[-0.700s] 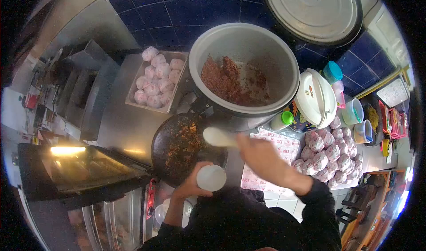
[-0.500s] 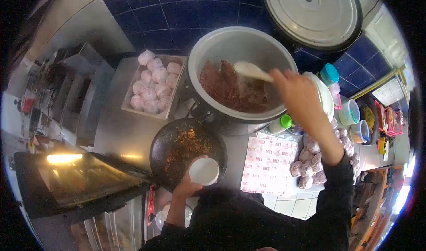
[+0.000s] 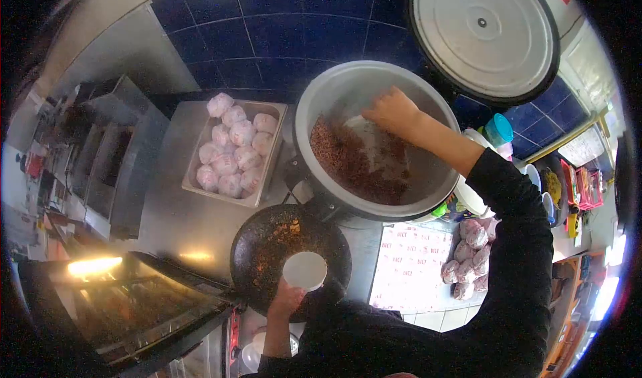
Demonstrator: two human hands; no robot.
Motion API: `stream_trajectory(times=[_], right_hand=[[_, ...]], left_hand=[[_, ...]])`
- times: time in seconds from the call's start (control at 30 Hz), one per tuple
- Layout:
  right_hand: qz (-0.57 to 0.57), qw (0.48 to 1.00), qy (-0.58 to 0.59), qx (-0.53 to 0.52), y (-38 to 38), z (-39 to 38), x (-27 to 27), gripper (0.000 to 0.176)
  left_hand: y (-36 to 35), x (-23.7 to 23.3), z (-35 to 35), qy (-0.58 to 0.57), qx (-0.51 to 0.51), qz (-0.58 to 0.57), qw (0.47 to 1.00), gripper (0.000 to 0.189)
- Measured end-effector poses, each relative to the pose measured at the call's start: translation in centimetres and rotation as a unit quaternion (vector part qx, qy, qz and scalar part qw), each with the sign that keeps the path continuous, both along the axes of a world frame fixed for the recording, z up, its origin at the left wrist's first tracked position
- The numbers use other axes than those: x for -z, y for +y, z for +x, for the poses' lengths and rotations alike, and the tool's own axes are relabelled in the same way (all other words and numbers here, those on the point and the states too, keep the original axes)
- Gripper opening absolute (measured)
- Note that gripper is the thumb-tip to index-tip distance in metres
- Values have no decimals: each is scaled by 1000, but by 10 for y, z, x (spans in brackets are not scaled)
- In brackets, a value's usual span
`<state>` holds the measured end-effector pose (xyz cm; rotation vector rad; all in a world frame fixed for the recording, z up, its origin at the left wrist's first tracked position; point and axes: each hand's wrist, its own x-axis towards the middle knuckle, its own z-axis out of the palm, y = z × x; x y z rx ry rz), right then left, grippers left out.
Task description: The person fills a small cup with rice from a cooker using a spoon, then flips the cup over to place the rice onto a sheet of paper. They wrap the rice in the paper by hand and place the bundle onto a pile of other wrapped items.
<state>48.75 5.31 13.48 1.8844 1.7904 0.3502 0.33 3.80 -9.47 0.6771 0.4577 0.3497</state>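
My left hand (image 3: 286,300) grips a small white bowl (image 3: 305,271) from below, over the near part of a dark wok (image 3: 247,264). Orange-brown food bits (image 3: 284,231) are scattered in that wok. My right hand (image 3: 396,112) is closed and reaches inside a large grey cooker pot (image 3: 309,120). Its fingers are wrapped round the handle of a pale rice paddle, which is mostly hidden and blurred. Below the hand, reddish-brown rice (image 3: 341,154) covers part of the pot's bottom.
A metal tray (image 3: 279,127) of round paper-wrapped bundles (image 3: 242,132) stands left of the pot. Printed wrapping sheets (image 3: 408,264) lie right of the wok, beside more wrapped bundles (image 3: 468,257). The pot's lid (image 3: 481,30) leans at the back right. A lit glass cabinet (image 3: 120,304) stands front left.
My right hand has moved left and deeper into the pot with the rice paddle, now lower against the rice. My left hand still holds the white bowl over the wok. The view has shifted slightly.
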Motion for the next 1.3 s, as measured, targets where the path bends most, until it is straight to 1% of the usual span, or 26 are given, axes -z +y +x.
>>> stream_trajectory(times=[0.07,0.13,0.2,0.33,0.4,0.43,0.47,0.5,0.53,0.57,0.6,0.63,0.7,0.73,0.8,0.83,0.9,0.93,1.0,1.03,1.1,1.13,1.2,1.23,1.3], right_hand=[[-12,1000,-5,-15,2,6,9,24],[-25,999,-12,-30,4,12,17,24],[-39,999,34,-2,5,16,21,22],[-81,996,45,4,12,18,23,20],[-92,991,93,21,16,16,34,18],[-90,992,91,22,21,15,45,18],[-95,992,88,-5,27,12,59,21],[-103,990,86,-34,31,3,60,27],[-104,990,87,-35,31,0,57,27],[-122,984,129,-18,32,-2,52,26],[-137,976,172,-1,33,-7,46,25],[-133,976,173,1,34,-5,44,25],[-162,979,107,58,30,10,38,18],[-166,979,104,58,23,20,34,18],[-163,984,49,61,9,37,24,24],[-164,983,46,62,6,33,22,24],[-231,961,82,126,-5,23,20,24],[-231,961,82,128,-7,25,20,24],[-248,942,192,120,-10,21,20,25],[-244,942,194,123,-13,14,18,25],[-277,926,218,133,-20,-3,13,44],[-276,927,217,133,-25,-2,15,44],[-252,896,332,151,-33,0,14,33],[-251,897,331,149,-34,-2,10,33],[-263,889,358,108,-40,-9,1,38]], left_hand=[[2,-9,1,-17,-6,-17,1000,89],[4,-28,9,-36,-13,-35,999,87],[6,-46,17,-27,-19,-83,996,88],[7,-26,18,-24,-7,-86,996,88],[7,-18,20,-39,5,-50,998,88],[8,-19,22,-40,6,-48,998,88],[9,-20,25,-46,-1,-41,998,87],[8,-21,26,-51,-9,-37,998,87],[6,-14,26,-50,-10,-38,998,87],[5,-1,23,-57,-16,-31,998,89],[8,1,21,-62,-20,-21,998,90],[9,0,14,-61,-18,-17,998,90],[4,-1,4,-12,-54,13,998,91],[6,3,0,-14,-55,9,998,91],[14,14,-10,-16,-12,-90,996,85],[13,1,-5,-19,-12,-92,996,85],[12,-23,4,-64,-15,-76,995,84],[12,-18,7,-65,-13,-76,995,84],[13,-7,10,-12,3,-6,1000,87],[14,-7,11,-11,7,-3,1000,87],[11,-8,15,-62,-26,-70,995,92],[10,-10,15,-63,-26,-69,995,92],[9,-14,16,-29,-55,-11,998,97],[11,-13,15,-31,-56,-9,998,97],[14,-14,14,-34,-29,-6,999,99]])
